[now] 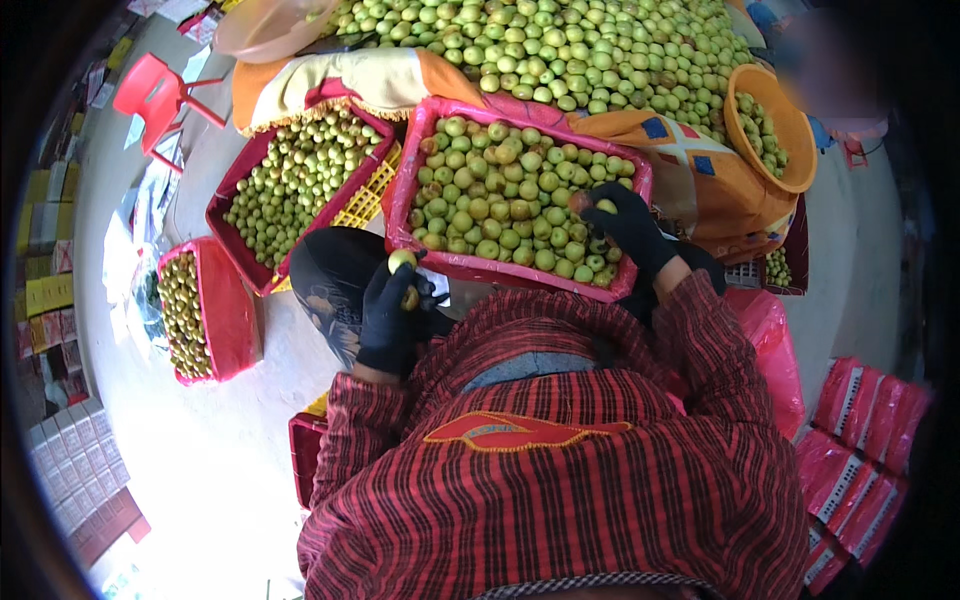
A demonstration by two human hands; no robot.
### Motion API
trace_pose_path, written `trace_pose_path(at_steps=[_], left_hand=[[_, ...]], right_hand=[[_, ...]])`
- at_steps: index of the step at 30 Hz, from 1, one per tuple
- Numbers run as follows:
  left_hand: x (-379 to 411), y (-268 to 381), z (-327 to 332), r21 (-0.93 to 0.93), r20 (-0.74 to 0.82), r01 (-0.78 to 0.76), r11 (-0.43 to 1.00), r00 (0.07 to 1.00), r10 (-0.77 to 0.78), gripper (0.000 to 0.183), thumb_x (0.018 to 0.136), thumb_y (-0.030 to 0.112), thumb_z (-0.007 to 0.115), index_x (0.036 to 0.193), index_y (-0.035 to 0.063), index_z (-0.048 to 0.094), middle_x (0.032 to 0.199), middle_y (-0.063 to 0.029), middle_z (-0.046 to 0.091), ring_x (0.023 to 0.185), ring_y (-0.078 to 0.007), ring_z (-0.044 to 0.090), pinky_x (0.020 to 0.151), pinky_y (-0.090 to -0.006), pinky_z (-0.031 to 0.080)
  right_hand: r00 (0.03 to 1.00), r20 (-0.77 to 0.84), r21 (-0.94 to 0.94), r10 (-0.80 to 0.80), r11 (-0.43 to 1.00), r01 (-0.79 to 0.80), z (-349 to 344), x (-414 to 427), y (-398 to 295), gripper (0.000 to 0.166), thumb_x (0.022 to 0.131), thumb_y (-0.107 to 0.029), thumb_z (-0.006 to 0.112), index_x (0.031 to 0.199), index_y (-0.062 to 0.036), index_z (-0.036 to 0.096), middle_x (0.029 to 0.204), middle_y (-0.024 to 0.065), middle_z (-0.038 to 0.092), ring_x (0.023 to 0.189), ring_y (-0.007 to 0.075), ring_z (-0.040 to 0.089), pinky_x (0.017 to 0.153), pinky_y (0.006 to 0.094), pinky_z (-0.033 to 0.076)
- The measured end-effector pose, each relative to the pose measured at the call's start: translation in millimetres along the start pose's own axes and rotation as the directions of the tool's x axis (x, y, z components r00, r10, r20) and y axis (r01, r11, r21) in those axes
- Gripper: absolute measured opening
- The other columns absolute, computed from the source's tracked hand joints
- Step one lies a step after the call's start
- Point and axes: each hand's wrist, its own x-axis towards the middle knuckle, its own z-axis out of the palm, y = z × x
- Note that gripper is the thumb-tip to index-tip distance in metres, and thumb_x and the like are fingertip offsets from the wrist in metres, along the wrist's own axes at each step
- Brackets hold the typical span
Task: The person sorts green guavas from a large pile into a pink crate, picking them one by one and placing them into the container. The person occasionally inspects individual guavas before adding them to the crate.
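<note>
My left hand [394,311], in a dark glove, is at the near left corner of a pink-lined crate [517,276]. It holds a green fruit [402,260] at the fingertips and a browner fruit [410,298] lower in the fingers. My right hand [628,225], also gloved, is over the crate's right side, with a green fruit [606,206] at its fingers and a reddish-brown fruit [580,201] by the fingertips. Small round green fruits, some with brown patches, fill the crate. Beyond it a large heap of like fruits [570,45] spreads behind a patterned blanket [697,176].
Left stand a red crate [225,180] of small fruits and a smaller red-lined crate [229,315] of browner ones. An orange basin [802,150], a pale basin [262,34] and a red chair [146,94] are farther off. Pink packs [862,457] are stacked right; another person [832,67] is upper right.
</note>
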Motion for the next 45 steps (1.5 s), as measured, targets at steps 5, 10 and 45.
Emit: trace_pose_path(at_steps=[5, 10, 45], left_hand=[[-33, -21, -5, -0.237, -0.001, 0.159, 0.958, 0.987, -0.163, 0.036, 0.096, 0.024, 0.053, 0.124, 0.0012, 0.054, 0.088, -0.0065, 0.061, 0.077, -0.0162, 0.058, 0.070, -0.0314, 0.052], [-50, -40, -11, -0.268, 0.126, 0.230, 0.936, 0.971, -0.202, 0.044, 0.097, 0.034, 0.052, 0.128, 0.0030, 0.050, 0.103, -0.0094, 0.060, 0.089, -0.0205, 0.059, 0.079, -0.0390, 0.053], [-55, 7, 74, -0.611, 0.585, 0.339, 0.715, 0.802, 0.121, 0.068, 0.095, 0.064, 0.034, 0.117, 0.0023, 0.053, 0.090, -0.0143, 0.062, 0.054, -0.0193, 0.051, 0.043, -0.0295, 0.039]], right_hand=[[0.999, 0.022, -0.176, -0.047, 0.983, 0.051, 15, -13, 2, 0.034, 0.076, -0.029, 0.074, 0.097, -0.0060, 0.061, 0.091, 0.0130, 0.063, 0.090, 0.0300, 0.062, 0.079, 0.0393, 0.049], [0.994, 0.090, -0.372, -0.058, 0.924, 0.088, 21, -3, 3, 0.035, 0.073, -0.026, 0.075, 0.098, -0.0075, 0.059, 0.094, 0.0136, 0.063, 0.091, 0.0327, 0.062, 0.078, 0.0403, 0.049], [0.710, 0.249, 0.265, -0.659, 0.751, 0.604, 45, -41, -179, 0.037, 0.088, -0.003, 0.063, 0.124, -0.0005, 0.056, 0.125, 0.0138, 0.061, 0.113, 0.0208, 0.061, 0.093, 0.0315, 0.050]])
